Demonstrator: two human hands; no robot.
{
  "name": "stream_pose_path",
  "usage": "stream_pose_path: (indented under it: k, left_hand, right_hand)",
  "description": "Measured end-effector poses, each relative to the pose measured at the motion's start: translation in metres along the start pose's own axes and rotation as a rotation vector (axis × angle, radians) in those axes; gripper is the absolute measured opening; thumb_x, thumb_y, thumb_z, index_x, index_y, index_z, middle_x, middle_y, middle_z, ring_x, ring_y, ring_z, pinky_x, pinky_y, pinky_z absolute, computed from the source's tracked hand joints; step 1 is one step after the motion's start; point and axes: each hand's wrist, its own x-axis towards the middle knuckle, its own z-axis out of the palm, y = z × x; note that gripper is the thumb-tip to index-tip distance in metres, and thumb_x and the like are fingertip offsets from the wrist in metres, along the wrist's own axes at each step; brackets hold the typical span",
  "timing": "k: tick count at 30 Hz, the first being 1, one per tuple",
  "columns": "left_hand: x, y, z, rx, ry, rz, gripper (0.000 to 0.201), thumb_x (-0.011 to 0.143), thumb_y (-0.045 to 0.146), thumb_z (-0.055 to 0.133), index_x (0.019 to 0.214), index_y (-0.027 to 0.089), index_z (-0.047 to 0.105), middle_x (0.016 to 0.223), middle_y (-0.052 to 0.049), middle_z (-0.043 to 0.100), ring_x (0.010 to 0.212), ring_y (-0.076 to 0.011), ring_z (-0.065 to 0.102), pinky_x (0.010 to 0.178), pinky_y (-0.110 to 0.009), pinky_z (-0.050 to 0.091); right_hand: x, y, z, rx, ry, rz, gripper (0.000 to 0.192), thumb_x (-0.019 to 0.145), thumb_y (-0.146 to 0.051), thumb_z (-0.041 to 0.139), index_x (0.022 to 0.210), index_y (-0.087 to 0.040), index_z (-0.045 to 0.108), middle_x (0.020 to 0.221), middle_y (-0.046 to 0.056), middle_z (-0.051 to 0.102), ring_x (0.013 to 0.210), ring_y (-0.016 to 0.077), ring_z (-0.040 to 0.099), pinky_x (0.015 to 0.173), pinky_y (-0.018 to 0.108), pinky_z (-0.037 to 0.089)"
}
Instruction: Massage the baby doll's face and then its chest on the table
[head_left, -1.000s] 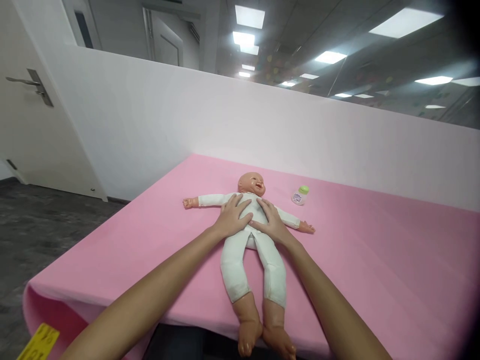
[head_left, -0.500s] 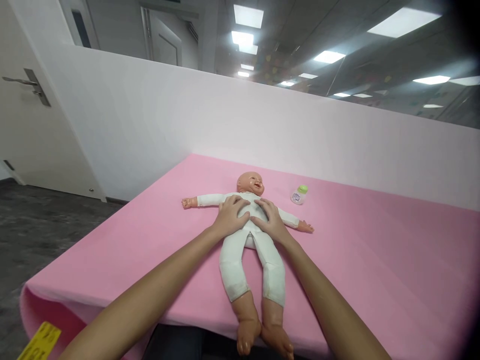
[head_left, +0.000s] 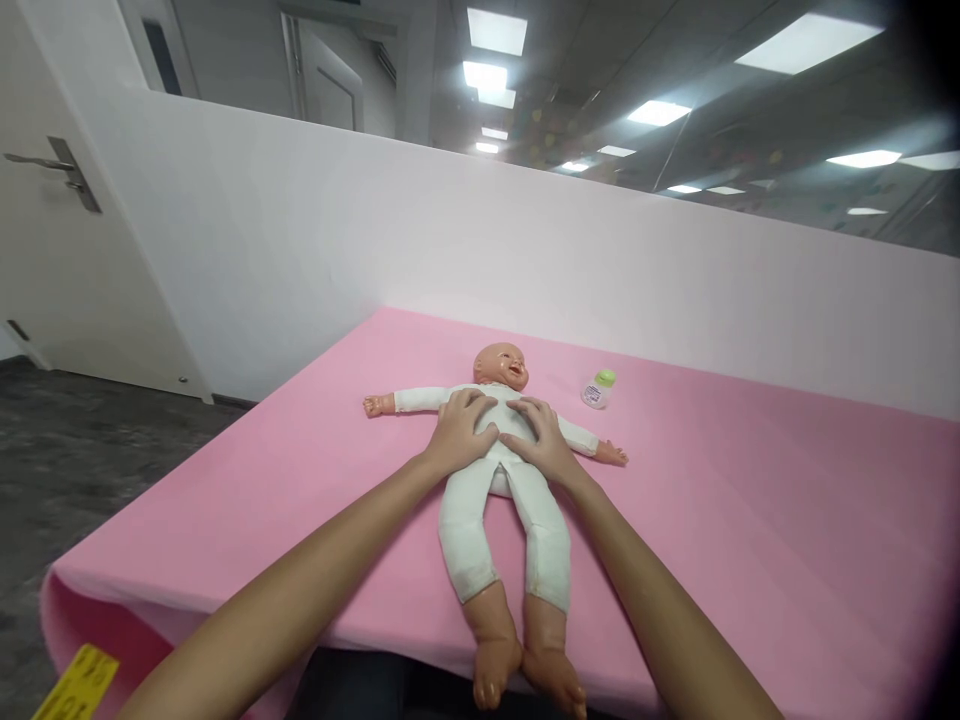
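Observation:
A baby doll [head_left: 504, 482] in a white cloth body lies on its back on the pink-covered table, head toward the wall and feet over the near edge. Its arms stretch out to both sides. My left hand [head_left: 459, 432] rests on the left side of the doll's torso, fingers apart and lightly bent. On the other side of the torso my right hand [head_left: 541, 436] lies the same way, with its fingers spread. The two thumbs point at each other over the belly, almost meeting. Beyond the doll's right-hand arm stands a small clear bottle [head_left: 597, 391] with a green cap.
A pink cloth [head_left: 750, 520] covers the table and hangs in a fold at the near left corner. Behind it runs a low white wall [head_left: 570, 260]. At far left is a door [head_left: 67, 230] with a handle. A yellow tag [head_left: 81, 684] shows at bottom left.

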Motion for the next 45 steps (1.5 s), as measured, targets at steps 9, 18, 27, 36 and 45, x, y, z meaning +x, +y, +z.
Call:
stream_pose_path:
  k: [9,18,27,36,45]
  left_hand:
    - [0.001,0.003,-0.005,0.003,-0.029,0.01,0.024,0.088,0.028,0.059,0.11,0.024,0.066,0.116,-0.006,0.063,0.118,-0.0295,0.053,0.106,-0.05,0.042]
    - [0.003,0.004,-0.006,-0.021,-0.01,0.018,0.003,0.082,0.02,0.057,0.084,0.021,0.059,0.09,-0.003,0.062,0.092,-0.0241,0.058,0.087,-0.042,0.046]
    - [0.001,0.0,-0.002,0.001,-0.024,0.027,0.036,0.09,0.032,0.063,0.125,0.027,0.065,0.129,-0.007,0.06,0.129,-0.0296,0.049,0.113,-0.05,0.038]
    - [0.002,0.008,-0.009,-0.034,0.001,0.015,0.005,0.087,0.023,0.057,0.089,0.023,0.062,0.097,-0.004,0.063,0.1,-0.0249,0.058,0.092,-0.043,0.047]
    - [0.002,0.004,-0.006,-0.05,0.013,0.02,0.007,0.087,0.02,0.056,0.091,0.022,0.062,0.093,-0.003,0.064,0.094,-0.0233,0.058,0.086,-0.04,0.047]
  right_hand:
    - [0.002,0.001,0.001,-0.028,-0.005,0.032,0.057,0.088,-0.045,0.066,0.141,-0.03,0.055,0.144,0.008,0.055,0.138,0.0322,0.045,0.12,0.056,0.035]
    - [0.005,0.001,0.004,-0.013,0.131,-0.012,0.026,0.083,-0.031,0.062,0.107,-0.027,0.069,0.115,0.007,0.063,0.116,0.0291,0.055,0.109,0.052,0.045]
    - [-0.002,-0.002,0.001,0.023,-0.036,0.072,0.079,0.08,-0.06,0.076,0.151,-0.034,0.051,0.164,0.008,0.036,0.154,0.0353,0.03,0.126,0.06,0.026]
    - [-0.001,0.002,0.003,0.02,-0.025,0.048,0.071,0.084,-0.064,0.072,0.147,-0.035,0.057,0.162,0.008,0.04,0.153,0.0342,0.033,0.126,0.06,0.028]
    - [-0.001,-0.001,0.001,-0.006,-0.035,0.016,0.067,0.086,-0.064,0.07,0.145,-0.034,0.058,0.159,0.008,0.044,0.15,0.0329,0.037,0.125,0.057,0.03]
